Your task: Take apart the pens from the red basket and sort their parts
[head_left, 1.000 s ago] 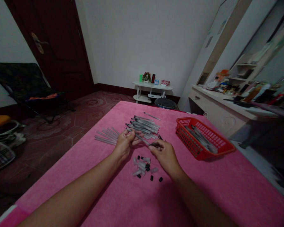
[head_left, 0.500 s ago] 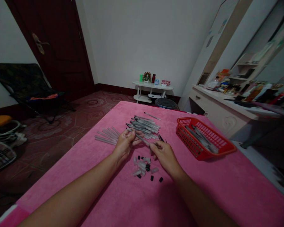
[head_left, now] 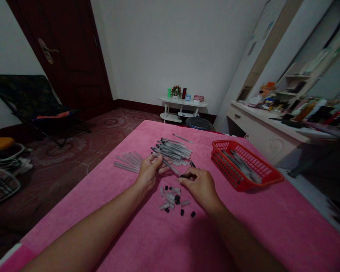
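Observation:
My left hand (head_left: 149, 170) is closed on a pale, see-through pen barrel (head_left: 171, 167), which slants down to the right. Just off the barrel's lower end, my right hand (head_left: 200, 184) pinches a small black pen part (head_left: 184, 175); its exact shape is too small to tell. Behind my hands lies a heap of pens (head_left: 174, 149) with dark ends. Clear empty tubes (head_left: 127, 161) fan out beside my left hand. Closer to me is a loose pile of clear caps (head_left: 170, 197) and little black plugs (head_left: 182, 212).
A red plastic basket (head_left: 235, 180) holding more pen pieces stands on the right of the pink cloth (head_left: 147, 234). One single pen (head_left: 183, 138) lies beyond the heap. A cluttered dresser (head_left: 260, 124) flanks the table, and a small white stand (head_left: 184, 102) is against the wall.
My right hand has moved slightly right, away from the barrel's end, and the black part now shows in its fingers. My left hand keeps its hold on the barrel.

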### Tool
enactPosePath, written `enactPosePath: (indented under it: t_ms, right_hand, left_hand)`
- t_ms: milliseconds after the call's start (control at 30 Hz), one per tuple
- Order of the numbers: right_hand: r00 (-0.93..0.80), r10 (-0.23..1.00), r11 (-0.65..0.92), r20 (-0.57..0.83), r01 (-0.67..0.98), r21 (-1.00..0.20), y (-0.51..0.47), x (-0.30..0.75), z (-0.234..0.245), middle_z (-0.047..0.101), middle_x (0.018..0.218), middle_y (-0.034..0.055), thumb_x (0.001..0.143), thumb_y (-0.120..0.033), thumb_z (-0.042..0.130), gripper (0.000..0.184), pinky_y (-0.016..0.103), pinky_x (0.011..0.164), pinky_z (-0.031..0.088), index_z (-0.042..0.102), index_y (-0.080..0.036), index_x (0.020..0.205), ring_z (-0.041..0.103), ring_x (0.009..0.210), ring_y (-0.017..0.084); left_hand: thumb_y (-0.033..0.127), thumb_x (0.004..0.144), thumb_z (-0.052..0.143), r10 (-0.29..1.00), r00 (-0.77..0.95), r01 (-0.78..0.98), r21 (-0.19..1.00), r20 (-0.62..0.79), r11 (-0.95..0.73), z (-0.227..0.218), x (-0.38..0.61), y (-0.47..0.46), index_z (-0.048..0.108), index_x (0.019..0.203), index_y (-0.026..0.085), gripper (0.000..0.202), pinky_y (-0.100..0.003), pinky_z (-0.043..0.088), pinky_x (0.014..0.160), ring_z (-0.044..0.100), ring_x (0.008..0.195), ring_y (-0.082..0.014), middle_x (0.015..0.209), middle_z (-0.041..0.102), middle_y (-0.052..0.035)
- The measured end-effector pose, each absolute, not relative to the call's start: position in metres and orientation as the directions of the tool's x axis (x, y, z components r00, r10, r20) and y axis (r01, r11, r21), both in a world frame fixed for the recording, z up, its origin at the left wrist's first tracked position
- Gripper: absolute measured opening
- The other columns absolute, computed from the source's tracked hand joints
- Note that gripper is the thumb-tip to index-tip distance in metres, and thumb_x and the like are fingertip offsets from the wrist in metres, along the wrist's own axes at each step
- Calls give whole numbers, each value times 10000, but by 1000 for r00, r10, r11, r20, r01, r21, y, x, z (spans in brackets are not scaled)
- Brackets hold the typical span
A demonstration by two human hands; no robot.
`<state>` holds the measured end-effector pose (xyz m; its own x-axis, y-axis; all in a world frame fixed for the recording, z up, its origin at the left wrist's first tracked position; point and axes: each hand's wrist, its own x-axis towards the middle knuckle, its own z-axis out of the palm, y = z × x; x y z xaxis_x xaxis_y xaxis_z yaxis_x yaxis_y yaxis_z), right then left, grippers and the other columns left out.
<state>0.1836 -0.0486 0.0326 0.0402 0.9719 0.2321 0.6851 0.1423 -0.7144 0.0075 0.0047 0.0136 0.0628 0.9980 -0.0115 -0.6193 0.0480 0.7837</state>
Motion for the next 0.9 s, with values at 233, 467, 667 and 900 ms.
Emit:
enactPosePath:
  t_ms: [233,467,667,900]
  right_hand:
    - [-83,993,118,83,748,-654,-52,183,38,652,624,-7,659,-270,691,78,211,494,328,657,-201,672,554,556,124]
    - [-145,987,151,73,654,-742,-54,179,37,661,694,11,756,-376,633,199,216,547,372,681,-186,786,565,616,130]
    - [-212,973,213,90,674,-707,-50,183,44,609,618,-1,793,-276,533,200,212,536,339,663,-162,694,522,582,118]
    - [-407,880,263,-245,848,-461,-58,236,86,609,577,-9,650,-193,601,101,213,505,293,687,-168,603,533,564,115]
  left_hand:
    - [284,697,785,996,-77,-616,788,-32,-22,17,-1,14,581,780,129,269,-192,564,552,670,611,-116,723,692,-35]
    - [344,639,822,1000,-5,-595,804,-1,-2,13,1,11,575,811,135,366,-229,586,583,687,645,-140,728,685,-22]
    - [353,650,815,999,41,-588,809,14,13,9,4,10,576,862,140,384,-257,592,575,696,660,-163,761,684,-31]
    - [328,701,781,1000,-26,-593,804,15,-28,8,-4,18,571,895,153,335,-260,590,612,700,674,-156,759,684,-32]
